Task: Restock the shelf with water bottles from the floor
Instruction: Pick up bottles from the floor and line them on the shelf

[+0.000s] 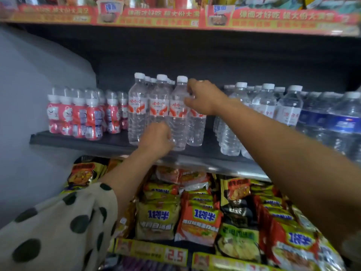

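Clear water bottles with white caps and red-orange labels (137, 108) stand in rows on the dark shelf (78, 141). My left hand (156, 138) grips the lower part of a front-row bottle (178, 122), fingers curled round it. My right hand (203, 98) reaches past that bottle's neck and holds the upper part of another bottle (196, 130) standing just right of it, mostly hidden behind the hand. Both bottles stand upright on the shelf.
Small pink-labelled drink bottles (78, 114) fill the shelf's left. More clear bottles (263, 106) and blue-labelled bottles (341, 122) stand to the right. Instant noodle packs (199, 218) crowd the shelf below. A red promotional strip (175, 16) fronts the shelf above. A grey wall (29, 94) is at left.
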Tool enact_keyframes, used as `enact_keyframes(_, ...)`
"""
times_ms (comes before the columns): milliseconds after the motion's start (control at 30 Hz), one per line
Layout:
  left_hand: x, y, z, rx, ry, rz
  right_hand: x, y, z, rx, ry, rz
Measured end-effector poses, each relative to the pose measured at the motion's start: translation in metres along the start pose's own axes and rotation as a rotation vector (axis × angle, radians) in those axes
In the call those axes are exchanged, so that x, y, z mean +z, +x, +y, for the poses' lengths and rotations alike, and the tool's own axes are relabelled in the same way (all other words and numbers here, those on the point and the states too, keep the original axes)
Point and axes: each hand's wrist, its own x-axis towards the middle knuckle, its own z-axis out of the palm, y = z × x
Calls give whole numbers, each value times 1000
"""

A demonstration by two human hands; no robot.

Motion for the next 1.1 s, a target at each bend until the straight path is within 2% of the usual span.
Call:
enact_keyframes(200, 35, -84, 10, 87, 182, -208, 62, -149, -15, -15, -112, -277)
enact_keyframes(333, 88, -154, 3, 84, 269, -445, 132, -239, -17, 30, -92, -471)
enact_keyframes(467, 156, -210, -20, 67, 257, -627, 203, -312, -15, 47, -81, -619)
enact_keyframes(667, 286, -312, -61, -51, 166, -847, 333, -425, -9, 129, 72, -848)
enact_keyframes(833, 408, -414, -107, -234, 92, -1127, 456, -537, -9, 174, 181, -976)
enact_keyframes(933, 478, -471, -132, -297, 80, -1184, 527, -598, -4, 173, 202, -1096)
enact_keyframes(1100, 579, -547, -175, -410, 88, -1185, 636, -680, -2, 131, 187, -1165)
